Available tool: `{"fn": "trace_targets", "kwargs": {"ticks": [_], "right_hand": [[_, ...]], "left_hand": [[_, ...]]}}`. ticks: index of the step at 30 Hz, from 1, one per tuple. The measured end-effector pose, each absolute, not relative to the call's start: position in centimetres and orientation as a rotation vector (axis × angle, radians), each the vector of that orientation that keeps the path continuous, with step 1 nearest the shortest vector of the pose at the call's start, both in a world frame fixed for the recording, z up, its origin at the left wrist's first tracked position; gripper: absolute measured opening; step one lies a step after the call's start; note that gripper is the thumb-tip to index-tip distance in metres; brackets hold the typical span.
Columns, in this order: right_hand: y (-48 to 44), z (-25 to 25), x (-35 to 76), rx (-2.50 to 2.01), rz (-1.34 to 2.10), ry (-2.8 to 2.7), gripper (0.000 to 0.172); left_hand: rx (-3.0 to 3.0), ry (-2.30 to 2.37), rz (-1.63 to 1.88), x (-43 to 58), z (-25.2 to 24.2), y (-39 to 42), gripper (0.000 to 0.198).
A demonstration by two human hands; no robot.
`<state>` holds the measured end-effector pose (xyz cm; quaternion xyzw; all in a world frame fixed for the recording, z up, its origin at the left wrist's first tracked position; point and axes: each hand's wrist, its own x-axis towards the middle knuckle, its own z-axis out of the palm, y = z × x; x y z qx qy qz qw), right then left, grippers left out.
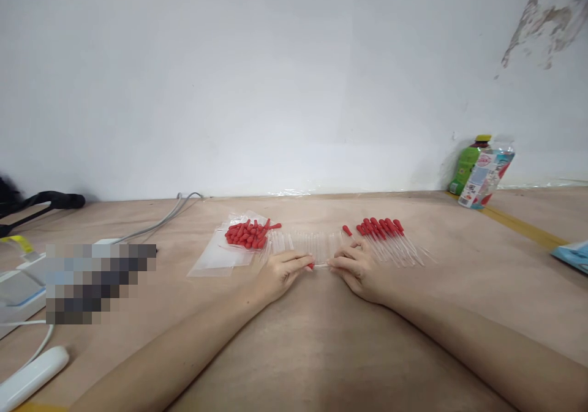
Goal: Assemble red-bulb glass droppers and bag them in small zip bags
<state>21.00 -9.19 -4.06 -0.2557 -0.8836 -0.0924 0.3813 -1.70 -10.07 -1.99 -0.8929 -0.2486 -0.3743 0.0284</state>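
Observation:
My left hand (pixel 282 272) is closed on a red rubber dropper bulb (pixel 311 266), mostly hidden by the fingers. Closed on a thin clear dropper tube (pixel 322 265) is my right hand (pixel 358 269); the tube lies level between the hands, its end at or in the bulb. Just beyond them, several clear tubes (pixel 312 242) lie side by side on the table. A heap of red bulbs (pixel 248 234) rests on a clear plastic bag (pixel 211 256) at the left. To the right, droppers with red bulbs (pixel 379 228) lie in a row, one bulb (pixel 346 230) standing out nearer the middle.
Two bottles, one green (pixel 466 166) and one clear with a printed label (pixel 487 176), lean by the wall at the back right. A blue packet (pixel 572 256) lies at the right edge. On the left are a white power strip (pixel 27 280), grey cables (pixel 160 221) and a black object (pixel 64 200).

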Motion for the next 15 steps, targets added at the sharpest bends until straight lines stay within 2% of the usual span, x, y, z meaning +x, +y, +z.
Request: {"fn": "trace_targets", "kwargs": {"ticks": [8,15], "right_hand": [[-9.14,-3.67,21.31,-0.639,-0.311,-2.26,0.024],[-9.28,-3.41,21.21,-0.686,-0.321,-2.286,0.023]], "left_hand": [[-2.793,-0.737,-1.021,-1.52,-1.93,-10.47,0.022],[-2.799,-0.799,-1.013,-1.42,-2.2,-10.31,0.021]]}}
